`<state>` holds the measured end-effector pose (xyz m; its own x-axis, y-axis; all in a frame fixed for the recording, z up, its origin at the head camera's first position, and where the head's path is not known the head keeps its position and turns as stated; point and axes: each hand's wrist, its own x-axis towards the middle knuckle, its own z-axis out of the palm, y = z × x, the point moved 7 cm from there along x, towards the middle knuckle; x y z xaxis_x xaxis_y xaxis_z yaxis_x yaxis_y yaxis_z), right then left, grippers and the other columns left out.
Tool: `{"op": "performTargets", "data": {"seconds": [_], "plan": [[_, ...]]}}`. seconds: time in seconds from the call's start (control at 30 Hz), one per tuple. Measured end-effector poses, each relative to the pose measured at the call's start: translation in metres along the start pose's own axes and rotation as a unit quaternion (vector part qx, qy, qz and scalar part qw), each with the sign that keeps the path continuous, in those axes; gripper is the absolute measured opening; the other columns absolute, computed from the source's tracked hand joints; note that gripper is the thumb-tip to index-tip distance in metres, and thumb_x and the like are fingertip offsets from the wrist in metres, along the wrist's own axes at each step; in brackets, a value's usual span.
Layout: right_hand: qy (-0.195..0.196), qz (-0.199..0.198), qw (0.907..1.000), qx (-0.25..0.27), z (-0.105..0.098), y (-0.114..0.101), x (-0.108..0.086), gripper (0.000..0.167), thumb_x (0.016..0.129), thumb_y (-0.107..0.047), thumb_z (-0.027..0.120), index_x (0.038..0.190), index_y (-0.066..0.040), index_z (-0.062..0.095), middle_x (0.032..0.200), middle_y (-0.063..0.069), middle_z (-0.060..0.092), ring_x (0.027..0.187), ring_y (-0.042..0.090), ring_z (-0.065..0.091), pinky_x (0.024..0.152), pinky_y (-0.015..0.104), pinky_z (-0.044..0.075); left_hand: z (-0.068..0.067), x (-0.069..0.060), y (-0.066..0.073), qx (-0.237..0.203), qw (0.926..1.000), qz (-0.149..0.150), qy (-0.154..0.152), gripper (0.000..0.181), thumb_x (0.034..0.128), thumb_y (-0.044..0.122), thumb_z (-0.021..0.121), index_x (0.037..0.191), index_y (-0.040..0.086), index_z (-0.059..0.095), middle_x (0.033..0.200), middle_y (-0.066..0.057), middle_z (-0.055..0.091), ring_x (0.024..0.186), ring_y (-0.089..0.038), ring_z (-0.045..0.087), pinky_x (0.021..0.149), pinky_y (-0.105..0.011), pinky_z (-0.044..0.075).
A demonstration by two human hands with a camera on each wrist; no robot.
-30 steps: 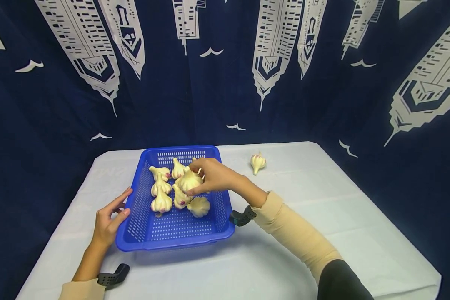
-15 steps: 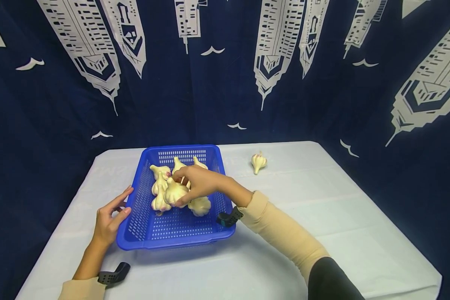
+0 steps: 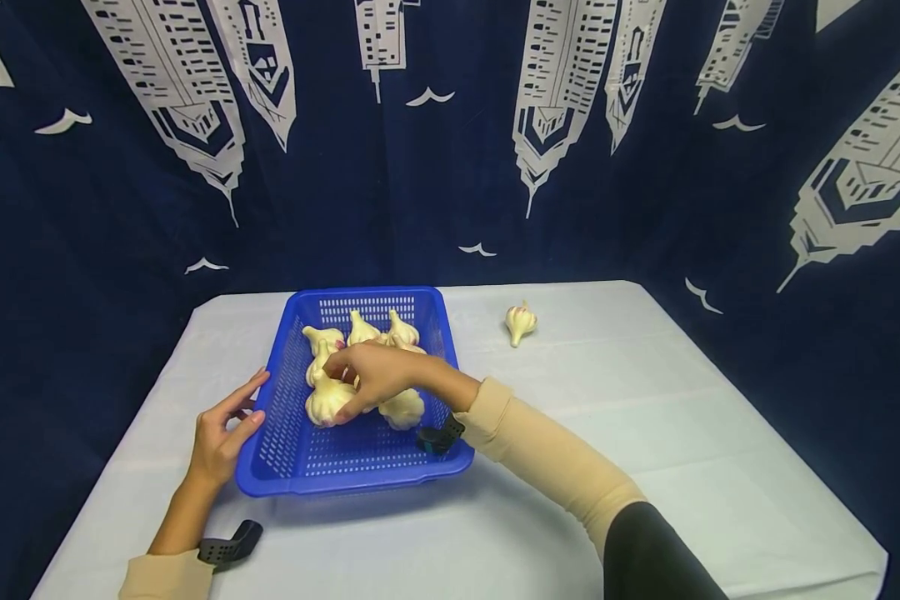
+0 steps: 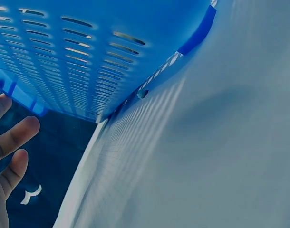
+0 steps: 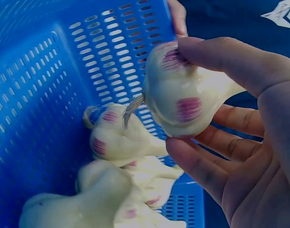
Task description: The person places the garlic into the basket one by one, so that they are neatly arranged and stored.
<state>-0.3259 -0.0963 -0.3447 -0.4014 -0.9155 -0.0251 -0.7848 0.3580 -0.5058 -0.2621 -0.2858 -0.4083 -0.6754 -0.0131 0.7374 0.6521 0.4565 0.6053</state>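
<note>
My right hand (image 3: 378,371) reaches into a blue plastic basket (image 3: 356,483) and pinches a garlic bulb (image 3: 326,403) between thumb and fingers. In the right wrist view this held garlic bulb (image 5: 176,95) shows purple patches and a dry root tuft, and hangs above other garlic bulbs (image 5: 123,135). My left hand (image 3: 221,437) rests against the basket's left rim, its thumb and index fingertip touching it. The left wrist view shows the left hand's fingers (image 4: 16,137) loosely extended beside the slotted outer wall (image 4: 97,57).
Several garlic bulbs (image 3: 403,410) lie in the basket's middle and far part. One lone garlic bulb (image 3: 521,323) lies on the white tablecloth (image 3: 645,400), right of the basket. A dark blue curtain (image 3: 435,183) with white building prints hangs behind the table.
My right hand has carried the held garlic bulb left and nearer me, from above the other bulbs to the near end of the left row. My left hand stays at the rim.
</note>
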Motion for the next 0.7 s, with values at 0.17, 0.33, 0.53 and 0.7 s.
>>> {"op": "performTargets", "data": {"seconds": [0.17,0.33,0.53,0.7], "plan": [[-0.012,0.001,0.9997,0.019,0.012,0.002,0.006,0.054,0.076,-0.026,0.085,0.118,-0.002,0.063,0.111,0.007,0.068,0.096,0.012,0.064,0.083,0.017,0.047,0.004,0.002,0.0,-0.004,1.0,0.002,-0.007,0.049,0.0793,-0.001,0.058,0.128,-0.004,0.063,0.13,-0.025,0.059,0.078,0.002,0.06,0.068,-0.016,0.041],[-0.025,0.005,0.9994,0.026,0.023,0.004,0.009,0.052,0.075,-0.028,0.087,0.115,-0.004,0.063,0.107,0.002,0.066,0.091,0.007,0.063,0.08,0.015,0.047,0.005,0.004,0.001,0.002,0.9999,-0.002,-0.01,0.049,0.0802,0.001,0.057,0.129,-0.002,0.063,0.13,-0.023,0.06,0.078,0.002,0.059,0.068,-0.016,0.041],[-0.047,0.017,0.9986,0.019,0.035,0.007,0.014,0.057,0.074,-0.029,0.087,0.118,-0.003,0.062,0.102,0.0,0.066,0.087,0.007,0.064,0.079,0.015,0.047,0.002,0.004,0.002,0.005,0.9999,-0.006,-0.008,0.049,0.0802,0.0,0.057,0.129,-0.002,0.063,0.13,-0.022,0.06,0.078,0.003,0.059,0.067,-0.016,0.041],[-0.061,0.016,0.9979,0.016,0.043,0.009,0.016,0.042,0.073,-0.029,0.088,0.099,-0.008,0.064,0.088,-0.003,0.067,0.083,0.005,0.063,0.075,0.015,0.048,0.001,0.001,0.001,0.006,0.9999,-0.013,-0.007,0.049,0.0808,0.0,0.057,0.129,-0.002,0.063,0.131,-0.022,0.059,0.078,0.003,0.059,0.067,-0.016,0.041]]}}
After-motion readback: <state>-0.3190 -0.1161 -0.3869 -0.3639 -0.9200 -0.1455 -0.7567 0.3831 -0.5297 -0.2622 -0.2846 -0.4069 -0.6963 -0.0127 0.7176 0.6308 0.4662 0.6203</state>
